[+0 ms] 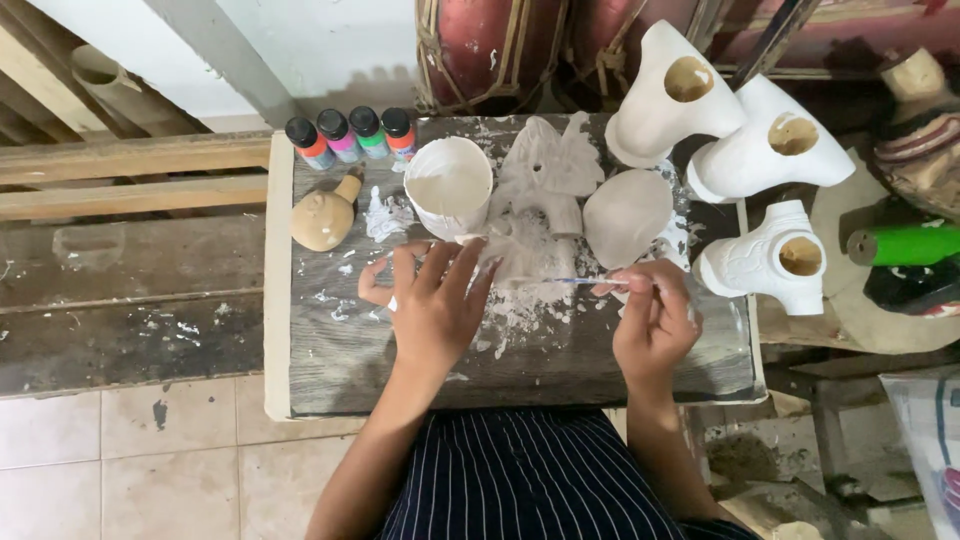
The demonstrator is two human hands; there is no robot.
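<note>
The left hand (432, 300) lies palm down with its fingers spread over the near part of a white-coated carved figure (540, 215), pressing it flat against the work board (330, 350), while the right hand (655, 320) is closed in a pinch around a thin paintbrush (580, 281) whose tip points left toward the lower part of the carving. The figure lies in the middle of the board, between the two hands and reaching away from them, and it already looks white over nearly all of the surface that shows; whether bare patches remain under the left hand cannot be told. White smears and drips spread over the board around it, thickest just below the carving. Just beyond the left hand stands a white cup of paint (449, 185), and beside the carving on the right lies a rounded white-coated piece (628, 215). Farther left rests a small bare wooden figure (324, 217), as yet unpainted by the look of it, and behind it stand four small bottles of coloured paint (350, 135), all capped, so colour work appears not to have begun. To the right, off the board, three white-coated hollow carvings (770, 150) lie together, seemingly finished with their base coat.
</note>
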